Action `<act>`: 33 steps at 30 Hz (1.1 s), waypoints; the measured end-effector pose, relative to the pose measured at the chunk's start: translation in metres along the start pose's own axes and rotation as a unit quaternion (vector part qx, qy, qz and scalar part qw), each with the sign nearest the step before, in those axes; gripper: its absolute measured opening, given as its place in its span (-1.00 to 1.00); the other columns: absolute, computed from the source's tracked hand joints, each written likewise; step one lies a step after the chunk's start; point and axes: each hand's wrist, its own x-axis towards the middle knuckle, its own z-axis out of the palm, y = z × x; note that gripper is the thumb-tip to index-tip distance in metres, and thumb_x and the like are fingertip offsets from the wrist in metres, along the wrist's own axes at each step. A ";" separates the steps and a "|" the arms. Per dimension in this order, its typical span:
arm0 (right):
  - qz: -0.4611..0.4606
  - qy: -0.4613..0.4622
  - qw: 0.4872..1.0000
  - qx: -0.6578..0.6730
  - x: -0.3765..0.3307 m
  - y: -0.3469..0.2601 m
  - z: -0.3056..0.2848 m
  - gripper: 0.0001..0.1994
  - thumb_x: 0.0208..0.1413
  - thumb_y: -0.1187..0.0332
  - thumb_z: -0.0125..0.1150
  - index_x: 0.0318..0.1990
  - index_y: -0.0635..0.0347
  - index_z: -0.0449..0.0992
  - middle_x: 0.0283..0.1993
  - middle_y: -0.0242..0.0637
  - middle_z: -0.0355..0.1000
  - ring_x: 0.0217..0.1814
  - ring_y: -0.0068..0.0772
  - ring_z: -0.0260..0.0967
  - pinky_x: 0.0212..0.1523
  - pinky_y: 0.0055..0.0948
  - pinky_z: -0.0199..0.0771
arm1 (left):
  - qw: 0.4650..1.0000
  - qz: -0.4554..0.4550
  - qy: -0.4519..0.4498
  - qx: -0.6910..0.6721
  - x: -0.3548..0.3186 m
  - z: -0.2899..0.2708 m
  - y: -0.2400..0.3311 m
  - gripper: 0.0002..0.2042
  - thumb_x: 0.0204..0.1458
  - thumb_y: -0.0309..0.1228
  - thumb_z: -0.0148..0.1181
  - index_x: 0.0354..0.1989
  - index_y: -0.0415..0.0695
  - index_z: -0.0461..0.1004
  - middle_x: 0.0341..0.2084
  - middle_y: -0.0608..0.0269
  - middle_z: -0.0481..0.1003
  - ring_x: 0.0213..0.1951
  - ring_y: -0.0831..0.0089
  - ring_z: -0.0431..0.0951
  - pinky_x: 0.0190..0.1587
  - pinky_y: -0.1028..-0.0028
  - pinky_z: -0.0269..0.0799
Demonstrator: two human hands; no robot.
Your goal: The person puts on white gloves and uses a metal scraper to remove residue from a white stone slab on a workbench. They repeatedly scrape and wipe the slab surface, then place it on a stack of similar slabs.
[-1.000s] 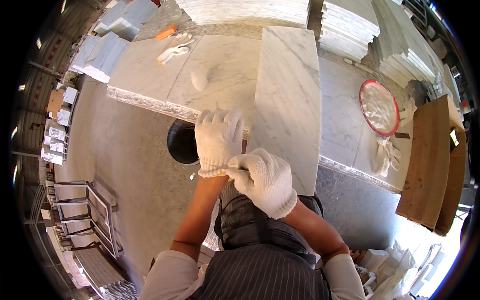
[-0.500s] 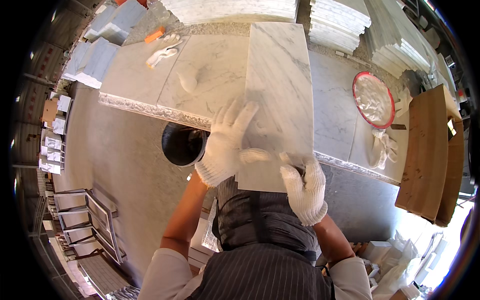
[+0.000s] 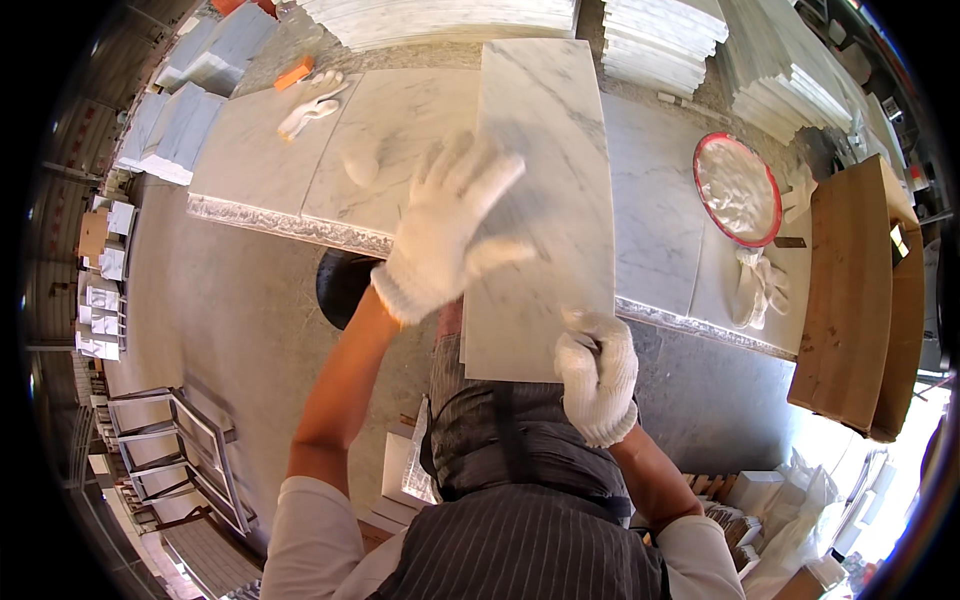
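Note:
A long grey-veined white marble slab (image 3: 560,180) lies across the worktable, its near end jutting over the front edge toward my body. My left hand (image 3: 445,225), in a white knit glove, is spread flat with the thumb out, over the slab's left edge; blur hides whether it touches. Also gloved, my right hand (image 3: 600,380) is curled closed at the slab's near right corner. Whatever its fingers hold, if anything, is hidden. Left of the slab, a small pale mound (image 3: 362,160) sits on the table's marble top (image 3: 410,110).
A red-rimmed bowl (image 3: 748,243) of white paste stands right, with a dark-bladed scraper (image 3: 790,242) and white gloves (image 3: 757,290) nearby. Farther right is a cardboard box (image 3: 850,310). An orange block (image 3: 295,72) and another glove (image 3: 312,110) lie far left. A black bucket (image 3: 340,290) stands below.
My left hand has moved forward along the slab's left edge, fingers still spread. My right hand has drawn slightly nearer and curled tighter. The whole view has shifted a little.

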 end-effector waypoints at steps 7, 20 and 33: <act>0.116 0.184 0.951 0.222 0.009 0.000 -0.004 -0.69 0.43 0.21 -0.18 0.06 0.29 0.31 -0.45 -0.36 0.34 -0.51 -0.59 0.23 -0.43 -0.48 0.29 | 0.947 0.202 -0.237 -0.077 -0.040 0.000 0.066 -0.24 0.01 0.17 0.15 0.29 -0.11 0.31 0.34 -0.05 0.20 0.41 -0.08 0.08 0.44 -0.12 -0.13; 0.209 0.130 0.969 -0.009 0.021 0.000 -0.060 -0.76 0.25 0.39 0.10 -0.07 0.40 0.53 -0.16 -0.32 0.39 -0.35 -0.65 0.23 -0.33 -0.58 0.29 | 0.975 0.188 -0.114 -0.038 -0.028 -0.008 0.034 -0.39 0.03 0.04 0.16 0.21 -0.03 0.35 0.21 0.06 0.32 0.27 -0.06 0.24 0.37 -0.01 0.05; 0.167 -0.130 0.976 -0.059 0.077 0.003 -0.032 -0.60 0.20 0.43 0.15 0.20 0.25 0.45 -0.22 -0.17 0.48 -0.28 -0.43 0.39 -0.24 -0.45 0.39 | 0.997 0.028 -0.063 -0.032 -0.063 0.004 0.017 -0.51 0.16 -0.28 0.11 0.25 -0.18 0.36 0.25 -0.14 0.30 0.30 -0.06 0.26 0.36 0.04 0.09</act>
